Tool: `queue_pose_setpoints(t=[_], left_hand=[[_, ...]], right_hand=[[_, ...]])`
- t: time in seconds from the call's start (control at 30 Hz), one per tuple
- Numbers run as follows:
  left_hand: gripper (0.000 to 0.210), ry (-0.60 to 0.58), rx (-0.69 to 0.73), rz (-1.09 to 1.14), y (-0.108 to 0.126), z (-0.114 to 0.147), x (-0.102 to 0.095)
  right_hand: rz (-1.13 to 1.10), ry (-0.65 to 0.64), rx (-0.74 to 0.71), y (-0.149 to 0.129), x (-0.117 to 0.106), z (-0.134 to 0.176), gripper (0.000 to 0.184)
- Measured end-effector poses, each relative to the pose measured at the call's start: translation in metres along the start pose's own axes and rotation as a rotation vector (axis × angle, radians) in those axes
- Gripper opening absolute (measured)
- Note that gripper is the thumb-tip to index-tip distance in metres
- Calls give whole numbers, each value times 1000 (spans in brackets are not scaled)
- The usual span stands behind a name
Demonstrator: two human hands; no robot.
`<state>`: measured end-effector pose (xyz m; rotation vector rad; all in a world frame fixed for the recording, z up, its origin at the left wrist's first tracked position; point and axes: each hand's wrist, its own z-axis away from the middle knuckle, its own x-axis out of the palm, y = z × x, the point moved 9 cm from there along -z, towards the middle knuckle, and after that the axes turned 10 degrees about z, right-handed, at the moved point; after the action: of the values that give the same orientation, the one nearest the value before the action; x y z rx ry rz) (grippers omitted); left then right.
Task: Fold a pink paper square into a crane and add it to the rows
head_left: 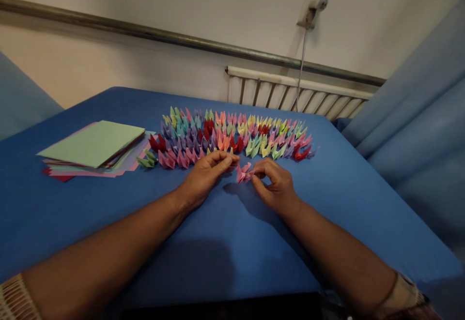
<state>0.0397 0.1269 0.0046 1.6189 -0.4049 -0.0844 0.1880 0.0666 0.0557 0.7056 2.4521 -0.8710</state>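
A pink folded paper crane (242, 173) is held between my two hands, just above the blue tabletop. My left hand (207, 172) has its thumb and fingers pinched together at the crane's left side, on what looks like a thin tip. From the right, my right hand (275, 184) pinches the other side with thumb and forefinger. Beyond my hands stand close rows of paper cranes (189, 138) in pink, red, purple, green, yellow and blue. A green crane (147, 159) sits at the near left end of these rows.
To the left lies a stack of coloured paper sheets (94, 143), pale green on top. The blue table (363, 204) reaches toward a wall with a metal rail (181, 39), a radiator (269, 87) and a plugged-in socket (310, 12). Blue curtains (417, 107) hang at both sides.
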Motion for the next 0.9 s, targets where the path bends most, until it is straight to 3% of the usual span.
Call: queue_pose_setpoints(t=[0.1, 0.23, 0.43, 0.7, 0.9], left_hand=[[18, -56, 109, -62, 17, 6, 7], [26, -140, 186, -132, 26, 17, 21], [18, -53, 224, -290, 31, 17, 19], [13, -76, 328, -464, 44, 18, 23], [15, -68, 324, -524, 42, 15, 22]], right_hand=[[45, 30, -22, -3, -1, 1, 8], [115, -9, -9, -4, 4, 3, 11], [223, -93, -27, -8, 12, 7, 13], [270, -106, -77, -11, 15, 8, 14], [327, -140, -133, -16, 17, 7, 16]])
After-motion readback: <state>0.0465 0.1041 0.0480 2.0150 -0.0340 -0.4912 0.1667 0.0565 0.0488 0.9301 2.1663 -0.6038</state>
